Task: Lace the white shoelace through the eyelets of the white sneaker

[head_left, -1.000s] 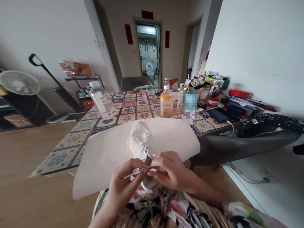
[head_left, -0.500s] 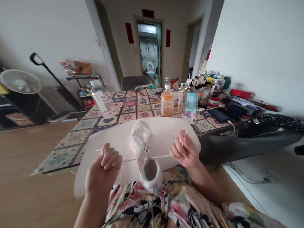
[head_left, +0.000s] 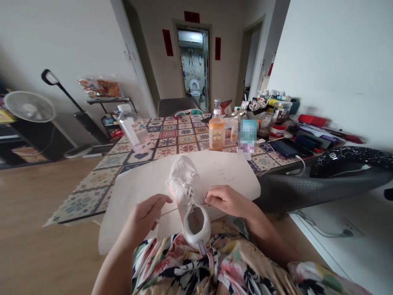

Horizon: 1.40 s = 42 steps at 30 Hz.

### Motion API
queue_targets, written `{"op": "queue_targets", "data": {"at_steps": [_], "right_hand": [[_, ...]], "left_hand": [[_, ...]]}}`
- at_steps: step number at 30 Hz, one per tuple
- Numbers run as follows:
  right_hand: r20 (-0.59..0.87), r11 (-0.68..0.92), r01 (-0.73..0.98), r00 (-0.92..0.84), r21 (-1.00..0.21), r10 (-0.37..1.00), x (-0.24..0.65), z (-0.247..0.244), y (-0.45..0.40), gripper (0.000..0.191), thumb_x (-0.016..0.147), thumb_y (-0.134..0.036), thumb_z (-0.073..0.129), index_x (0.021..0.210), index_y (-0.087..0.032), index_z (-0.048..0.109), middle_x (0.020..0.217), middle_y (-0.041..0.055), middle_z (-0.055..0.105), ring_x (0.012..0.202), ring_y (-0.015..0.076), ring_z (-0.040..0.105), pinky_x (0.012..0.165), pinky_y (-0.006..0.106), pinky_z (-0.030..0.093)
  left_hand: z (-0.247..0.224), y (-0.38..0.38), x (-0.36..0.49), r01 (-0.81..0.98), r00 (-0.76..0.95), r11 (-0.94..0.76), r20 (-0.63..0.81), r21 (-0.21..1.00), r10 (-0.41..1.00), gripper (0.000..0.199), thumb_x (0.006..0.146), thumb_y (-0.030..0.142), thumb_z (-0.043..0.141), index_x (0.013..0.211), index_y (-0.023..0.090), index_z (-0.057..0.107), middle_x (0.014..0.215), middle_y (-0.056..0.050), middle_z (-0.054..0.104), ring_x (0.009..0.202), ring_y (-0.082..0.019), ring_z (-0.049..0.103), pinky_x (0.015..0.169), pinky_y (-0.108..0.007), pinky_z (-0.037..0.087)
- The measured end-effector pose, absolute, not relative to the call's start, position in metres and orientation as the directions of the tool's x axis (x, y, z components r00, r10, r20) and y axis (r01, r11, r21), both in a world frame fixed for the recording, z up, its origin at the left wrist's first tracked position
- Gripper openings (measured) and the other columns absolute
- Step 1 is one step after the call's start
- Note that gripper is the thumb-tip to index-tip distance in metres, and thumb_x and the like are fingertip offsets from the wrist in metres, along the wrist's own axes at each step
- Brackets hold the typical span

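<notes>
A white sneaker [head_left: 183,170] lies on a large sheet of white paper [head_left: 135,184], its toe pointing away from me and its heel at the table's near edge by my lap. Its white laces [head_left: 190,190] cross over the tongue. To the left of the shoe, my left hand [head_left: 146,215] has one lace end running into its curled fingers, with the index finger stretched toward the shoe. My right hand [head_left: 225,199] is closed with its fingertips pinched on the other lace, close beside the shoe's right edge.
Beyond the paper, a patterned tablecloth [head_left: 168,141] carries a clear bottle [head_left: 133,129] and an orange drink bottle [head_left: 216,133]. Jars, a red-lidded tub [head_left: 277,131] and a dark phone [head_left: 285,148] crowd the right side. A grey chair [head_left: 178,105] stands at the far end.
Both hands have moved inward toward the sneaker, and the laces are no longer pulled wide. My left hand's fist has loosened. The sneaker stays in place.
</notes>
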State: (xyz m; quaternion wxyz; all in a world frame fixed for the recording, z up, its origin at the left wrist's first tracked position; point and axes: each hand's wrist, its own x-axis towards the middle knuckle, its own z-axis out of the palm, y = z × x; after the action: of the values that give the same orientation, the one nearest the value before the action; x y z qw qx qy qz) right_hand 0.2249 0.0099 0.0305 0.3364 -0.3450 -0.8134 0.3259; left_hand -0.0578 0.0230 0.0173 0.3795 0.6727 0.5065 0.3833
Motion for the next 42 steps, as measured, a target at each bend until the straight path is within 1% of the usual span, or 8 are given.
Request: {"op": "queue_targets", "data": {"at_steps": [5,9,13,23,31,36,39,42], "right_hand": [[0.184,0.37,0.366,-0.453,-0.854,0.872,0.226,0.029,0.007,0.026,0.097,-0.038,0.054,0.084,-0.017,0.06,0.068,-0.0026,0.057,0.062,0.0119,0.054,0.061,0.022,0.04],[0.177,0.355,0.362,-0.442,-0.862,0.879,0.23,0.034,0.005,0.008,0.092,-0.025,0.06,0.097,-0.019,0.063,0.085,0.0006,0.066,0.074,0.0139,0.061,0.07,0.023,0.045],[0.215,0.43,0.408,-0.474,-0.806,0.854,0.233,0.035,0.006,0.005,0.087,-0.016,0.063,0.085,-0.017,0.067,0.082,0.0006,0.065,0.074,0.0136,0.059,0.072,0.023,0.043],[0.259,0.422,0.221,-0.521,-0.879,0.813,0.238,0.033,0.01,0.02,0.085,-0.034,0.071,0.078,-0.016,0.065,0.076,-0.0005,0.062,0.071,0.013,0.053,0.067,0.023,0.04],[0.42,0.508,0.017,-0.54,-0.861,0.729,0.233,0.038,0.008,0.029,0.088,-0.042,0.07,0.074,-0.017,0.063,0.081,0.0011,0.061,0.079,0.0142,0.057,0.08,0.027,0.043],[0.476,0.54,-0.03,-0.517,-0.841,0.712,0.228,0.038,0.007,0.022,0.089,-0.038,0.07,0.08,-0.018,0.066,0.084,0.0015,0.062,0.083,0.0148,0.058,0.084,0.029,0.044],[0.495,0.525,-0.108,-0.532,-0.844,0.686,0.224,0.033,0.007,0.02,0.087,-0.036,0.073,0.082,-0.018,0.067,0.088,0.0019,0.063,0.086,0.0148,0.059,0.087,0.029,0.044],[0.489,0.473,-0.171,-0.508,-0.864,0.709,0.218,0.027,0.007,0.021,0.085,-0.038,0.075,0.081,-0.019,0.067,0.097,0.0032,0.064,0.093,0.0162,0.061,0.091,0.032,0.045]], "left_hand": [[0.018,0.024,-0.056,0.574,0.353,-0.235,0.021,0.784,0.935,0.028,0.08,0.045,0.063,0.075,0.019,0.072,0.041,0.005,0.054,0.04,-0.013,0.05,0.045,-0.022,0.037],[0.017,0.026,-0.06,0.499,0.435,-0.263,0.024,0.826,0.9,0.025,0.08,0.041,0.063,0.07,0.02,0.071,0.055,-0.001,0.068,0.052,-0.018,0.062,0.053,-0.024,0.047],[0.017,0.027,-0.059,0.428,0.478,-0.326,0.095,0.843,0.873,0.016,0.075,0.035,0.068,0.082,0.022,0.074,0.067,-0.003,0.075,0.063,-0.021,0.068,0.062,-0.028,0.052],[0.024,0.017,-0.031,0.457,0.428,-0.525,0.339,0.719,0.838,0.02,0.077,0.032,0.063,0.061,0.02,0.062,0.065,-0.003,0.067,0.06,-0.018,0.06,0.055,-0.026,0.048],[0.018,0.012,-0.028,0.48,0.392,-0.501,0.334,0.72,0.857,0.004,0.08,0.025,0.052,0.082,0.021,0.054,0.069,0.0,0.061,0.058,-0.016,0.059,0.052,-0.025,0.047],[0.013,0.009,-0.021,0.555,0.359,-0.548,0.414,0.626,0.837,0.01,0.079,0.019,0.046,0.081,0.021,0.055,0.064,0.002,0.054,0.055,-0.016,0.051,0.052,-0.025,0.042],[0.017,0.009,-0.022,0.585,0.317,-0.509,0.399,0.631,0.86,0.01,0.084,0.026,0.048,0.078,0.022,0.055,0.061,0.003,0.05,0.053,-0.016,0.046,0.051,-0.025,0.039],[0.025,0.009,-0.028,0.559,0.362,-0.509,0.359,0.655,0.86,0.026,0.09,0.035,0.049,0.068,0.022,0.051,0.062,0.001,0.05,0.056,-0.017,0.047,0.054,-0.027,0.04]]}}
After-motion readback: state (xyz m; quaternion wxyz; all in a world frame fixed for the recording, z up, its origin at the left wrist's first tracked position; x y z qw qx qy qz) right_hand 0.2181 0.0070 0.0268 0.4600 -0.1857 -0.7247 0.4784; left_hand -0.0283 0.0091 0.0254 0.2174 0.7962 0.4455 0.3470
